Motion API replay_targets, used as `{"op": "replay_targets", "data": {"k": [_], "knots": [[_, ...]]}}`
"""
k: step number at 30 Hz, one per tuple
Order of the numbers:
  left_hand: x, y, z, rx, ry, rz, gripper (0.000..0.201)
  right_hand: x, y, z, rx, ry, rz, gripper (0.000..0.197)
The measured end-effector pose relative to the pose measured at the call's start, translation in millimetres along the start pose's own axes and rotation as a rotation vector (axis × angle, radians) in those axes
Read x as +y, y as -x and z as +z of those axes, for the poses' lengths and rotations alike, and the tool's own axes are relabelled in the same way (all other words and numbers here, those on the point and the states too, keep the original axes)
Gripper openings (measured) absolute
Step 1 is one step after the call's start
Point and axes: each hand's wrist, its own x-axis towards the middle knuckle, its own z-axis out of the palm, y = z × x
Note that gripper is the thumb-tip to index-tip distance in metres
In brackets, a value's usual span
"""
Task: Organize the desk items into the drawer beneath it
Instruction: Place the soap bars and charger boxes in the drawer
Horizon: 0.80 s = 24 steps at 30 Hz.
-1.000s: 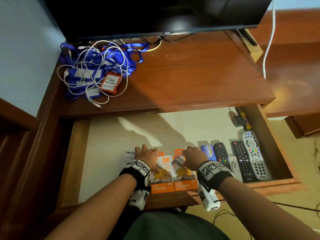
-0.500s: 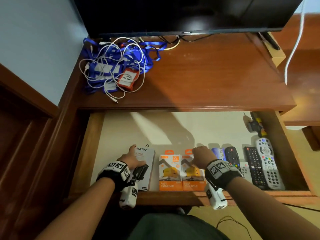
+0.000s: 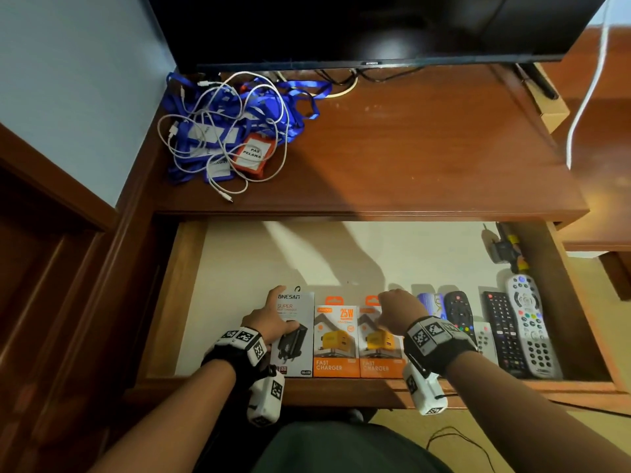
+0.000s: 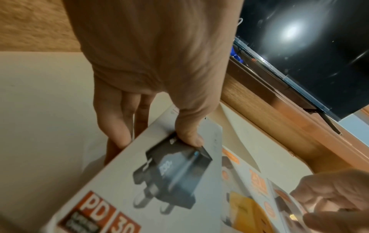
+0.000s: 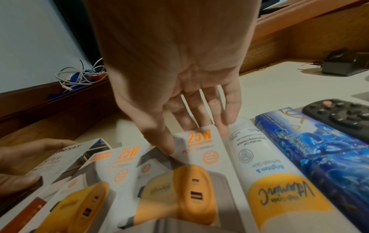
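In the open drawer (image 3: 307,254) a white ONESAM charger box (image 3: 295,332) lies flat against two orange fast-charger boxes (image 3: 336,339) (image 3: 380,349). My left hand (image 3: 280,308) grips the white box (image 4: 159,181): the thumb presses its face and the fingers (image 4: 117,134) run down its left edge. My right hand (image 3: 396,308) rests on the far end of the right orange box (image 5: 199,173), with straight fingers (image 5: 223,126) over its top edge and the thumb on its face. A tangle of white cables and blue lanyards (image 3: 232,131) lies on the desk (image 3: 409,148).
To the right of the boxes lie a white and yellow tube (image 5: 269,181), a blue packet (image 5: 319,149) and several remotes (image 3: 526,329). A black adapter (image 3: 503,249) sits at the drawer's back right. A TV (image 3: 375,25) stands at the desk's back. The drawer's left part shows bare floor.
My left hand took hold of the white box and brought it in against the orange boxes. My right hand stayed on the right orange box.
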Motion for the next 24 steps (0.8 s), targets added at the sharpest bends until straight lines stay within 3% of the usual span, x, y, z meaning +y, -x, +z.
{"op": "replay_targets", "data": {"k": [6,11,14,17,19,22,24], "knots": [[-4.2,4.4,-5.2,-0.031,0.172,-0.039,0.088,1.6,-1.5,1.1,0.004,-0.001,-0.045,0.056],[-12.1,5.7,-8.5,-0.100,0.302,-0.013,0.103,2.4,-8.6,-15.3,-0.103,-0.046,-0.001,0.045],[-16.5,7.8,-14.0,-0.088,0.332,-0.059,0.103,-8.0,-17.7,-40.4,0.018,-0.148,-0.038,0.036],[-13.4,12.9,-29.5,0.017,0.267,-0.036,0.084,-24.3,-32.3,-71.8,0.395,-0.461,-0.136,0.027],[-10.0,16.0,-46.2,0.086,0.295,0.022,0.063,-35.8,-45.2,-94.9,0.556,-0.483,-0.197,0.025],[-4.1,17.0,-76.1,0.227,0.385,0.143,0.028,-45.9,-77.1,-119.5,0.605,-0.388,-0.216,0.038],[1.5,13.3,-99.0,0.344,0.432,0.226,0.017,-47.9,-101.3,-127.1,0.578,-0.368,-0.159,0.052]]}}
